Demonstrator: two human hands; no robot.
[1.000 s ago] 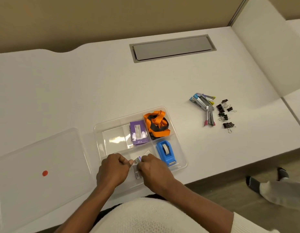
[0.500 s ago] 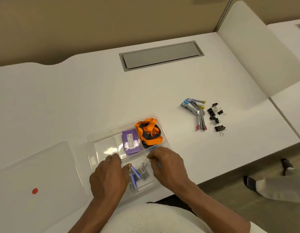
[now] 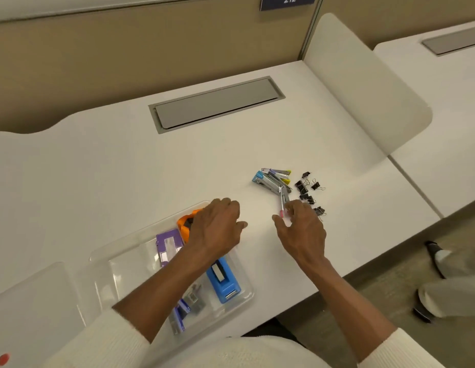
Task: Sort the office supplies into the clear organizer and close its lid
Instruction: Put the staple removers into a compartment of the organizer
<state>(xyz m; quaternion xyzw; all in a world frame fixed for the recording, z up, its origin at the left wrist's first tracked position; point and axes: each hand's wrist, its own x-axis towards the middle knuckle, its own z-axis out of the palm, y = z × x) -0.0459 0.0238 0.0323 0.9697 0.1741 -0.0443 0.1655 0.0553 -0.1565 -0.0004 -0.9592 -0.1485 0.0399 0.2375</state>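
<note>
The clear organizer (image 3: pixel 103 272) sits at the desk's near edge. It holds a purple box (image 3: pixel 167 244), an orange lanyard (image 3: pixel 183 224), a blue tape dispenser (image 3: pixel 223 281) and small staple boxes (image 3: pixel 185 308). Its clear lid (image 3: pixel 31 301), marked with a red dot, lies flat to the left. My left hand (image 3: pixel 217 227) hovers over the organizer's far right corner, fingers apart and holding nothing. My right hand (image 3: pixel 302 229) reaches to a pile of small staplers (image 3: pixel 273 179). Its thumb and fingers are spread on either side of the pink-tipped stapler (image 3: pixel 283 201). Black binder clips (image 3: pixel 308 192) lie just right of the staplers.
A grey cable hatch (image 3: pixel 215 103) is set into the desk at the back. A white rounded divider panel (image 3: pixel 364 83) stands at the right, with another desk beyond it. Someone's leg and shoe (image 3: pixel 443 274) are on the floor off the desk's right front edge.
Both hands left the staple boxes in the organizer's near compartment. The right hand moved right to the stapler pile; the left moved up over the far right corner. The camera tilted up.
</note>
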